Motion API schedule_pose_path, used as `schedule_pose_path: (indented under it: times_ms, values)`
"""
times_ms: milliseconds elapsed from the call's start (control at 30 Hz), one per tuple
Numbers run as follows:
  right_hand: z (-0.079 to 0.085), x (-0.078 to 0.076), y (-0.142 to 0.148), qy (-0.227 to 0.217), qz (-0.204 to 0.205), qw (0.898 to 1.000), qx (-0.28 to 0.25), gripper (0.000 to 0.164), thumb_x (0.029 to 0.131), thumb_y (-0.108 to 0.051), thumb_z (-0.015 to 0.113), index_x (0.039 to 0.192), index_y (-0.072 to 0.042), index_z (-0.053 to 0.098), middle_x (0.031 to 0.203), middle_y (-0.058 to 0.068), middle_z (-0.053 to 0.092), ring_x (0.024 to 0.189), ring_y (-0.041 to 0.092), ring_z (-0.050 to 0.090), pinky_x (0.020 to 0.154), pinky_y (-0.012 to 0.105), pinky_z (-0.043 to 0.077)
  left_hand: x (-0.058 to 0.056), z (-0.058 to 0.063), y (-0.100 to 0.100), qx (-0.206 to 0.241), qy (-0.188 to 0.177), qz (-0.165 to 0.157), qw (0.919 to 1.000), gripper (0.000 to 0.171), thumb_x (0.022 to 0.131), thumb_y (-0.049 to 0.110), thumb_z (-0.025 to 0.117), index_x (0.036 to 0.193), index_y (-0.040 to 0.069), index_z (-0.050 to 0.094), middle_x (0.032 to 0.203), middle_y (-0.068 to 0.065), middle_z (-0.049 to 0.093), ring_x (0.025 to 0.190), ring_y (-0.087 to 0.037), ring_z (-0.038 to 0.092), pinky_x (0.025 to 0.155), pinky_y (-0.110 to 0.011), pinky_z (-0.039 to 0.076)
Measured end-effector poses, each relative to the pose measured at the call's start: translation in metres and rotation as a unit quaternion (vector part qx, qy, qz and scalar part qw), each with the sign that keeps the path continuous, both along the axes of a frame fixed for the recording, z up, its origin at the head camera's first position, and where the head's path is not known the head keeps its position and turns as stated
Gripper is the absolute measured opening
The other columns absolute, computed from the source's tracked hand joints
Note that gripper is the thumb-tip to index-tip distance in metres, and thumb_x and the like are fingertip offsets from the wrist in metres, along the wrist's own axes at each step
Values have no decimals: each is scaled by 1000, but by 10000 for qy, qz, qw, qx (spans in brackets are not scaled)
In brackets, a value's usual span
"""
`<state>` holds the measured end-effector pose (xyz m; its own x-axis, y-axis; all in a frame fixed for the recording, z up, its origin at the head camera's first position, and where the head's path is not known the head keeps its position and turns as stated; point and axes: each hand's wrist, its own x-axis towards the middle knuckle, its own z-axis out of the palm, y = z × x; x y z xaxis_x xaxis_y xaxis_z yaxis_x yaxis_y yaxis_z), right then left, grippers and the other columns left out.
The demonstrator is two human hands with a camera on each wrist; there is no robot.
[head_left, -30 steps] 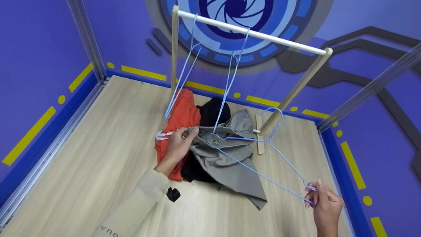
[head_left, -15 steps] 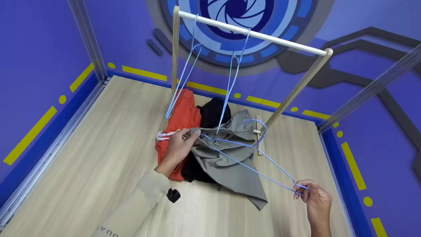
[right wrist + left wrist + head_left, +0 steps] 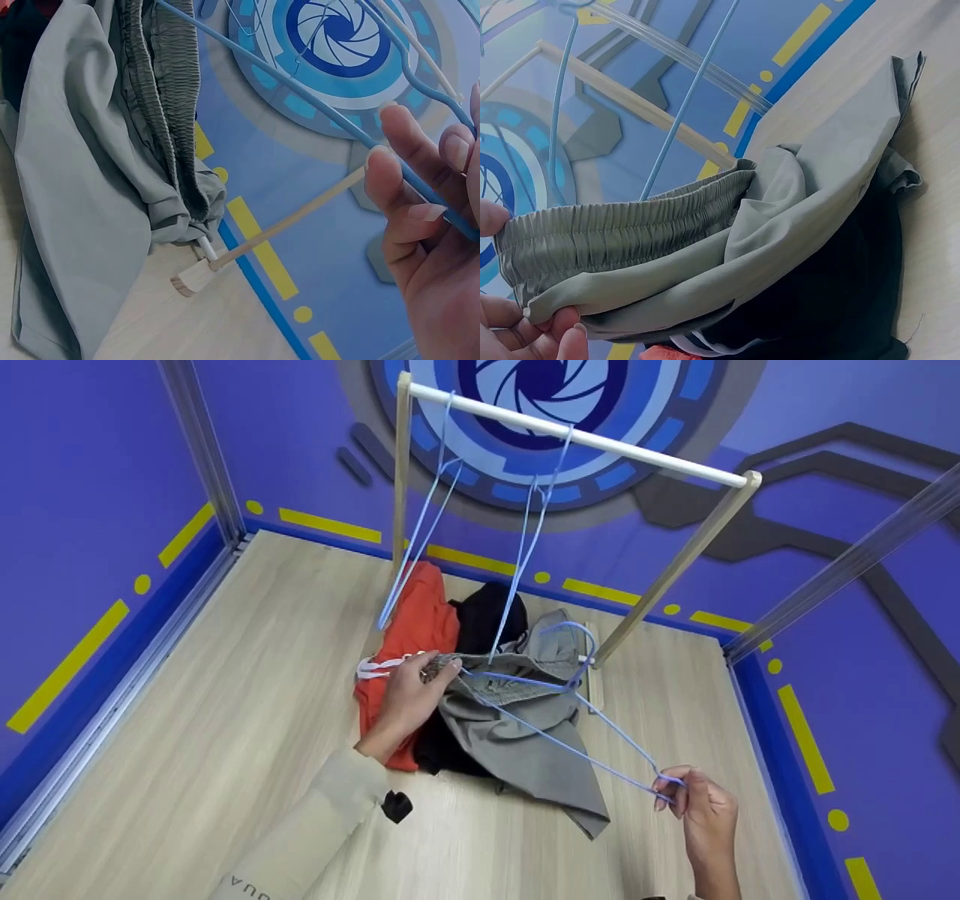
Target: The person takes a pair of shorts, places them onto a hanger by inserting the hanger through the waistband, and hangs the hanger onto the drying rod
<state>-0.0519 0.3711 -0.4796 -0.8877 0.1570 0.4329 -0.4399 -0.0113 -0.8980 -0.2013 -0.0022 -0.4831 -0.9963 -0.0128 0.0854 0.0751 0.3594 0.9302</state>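
Note:
Grey shorts [image 3: 517, 742] with a gathered elastic waistband [image 3: 630, 232] are held partly up off the pile beneath them. My left hand [image 3: 409, 697] pinches the waistband at its left end; the left wrist view shows thumb and fingers on opposite sides of the band's opening. A blue wire hanger [image 3: 592, 646] lies across the waist opening, its far end close to my left fingertips and its hook upward over the shorts. Out to the right, my right hand [image 3: 709, 814] grips the hanger's other end; in the right wrist view the wire [image 3: 281, 79] runs between the fingers.
A rack with a white rod [image 3: 645, 454] and wooden posts [image 3: 679, 562] stands behind the clothes. Two more blue hangers hang from it, one dangling close above the waistband. An orange garment [image 3: 420, 607] and a black garment [image 3: 487, 615] lie under and beside the shorts.
My right hand has moved left, bringing the hanger with it, so its far end has slid along the waistband to my left fingers. The left hand keeps its grip, almost still.

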Motion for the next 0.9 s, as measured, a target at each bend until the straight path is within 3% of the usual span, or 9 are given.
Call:
schedule_pose_path:
  times_ms: [267,500,700,900]
  values:
    - [-3,0,-5,-271,-191,9993,153,50,98,1,28,50,9,39,67,16,62,48,20,55,42,23,41,0,-2,2,-198,84,35,9998,53,81,47,62,118,8,61,118,-7,62,113,-20,55,98,-36,40]
    - [-5,0,-7,-356,-179,9988,288,46,97,4,26,57,14,45,68,16,61,51,20,53,46,25,43,2,1,4,-215,103,25,9997,42,81,45,62,107,12,66,105,-2,65,101,-17,58,90,-34,44]
    - [-1,2,-11,-115,-19,9990,440,44,94,12,23,55,12,44,70,15,62,52,19,49,51,25,46,5,2,8,-235,154,-47,9996,37,81,44,63,103,14,67,100,0,66,96,-15,59,86,-33,45]
    - [2,1,-13,186,213,9982,520,38,92,17,20,70,21,52,70,15,61,54,12,53,52,22,45,7,3,11,-254,216,-138,9993,41,81,43,63,106,12,67,104,-2,65,100,-16,58,89,-34,44]
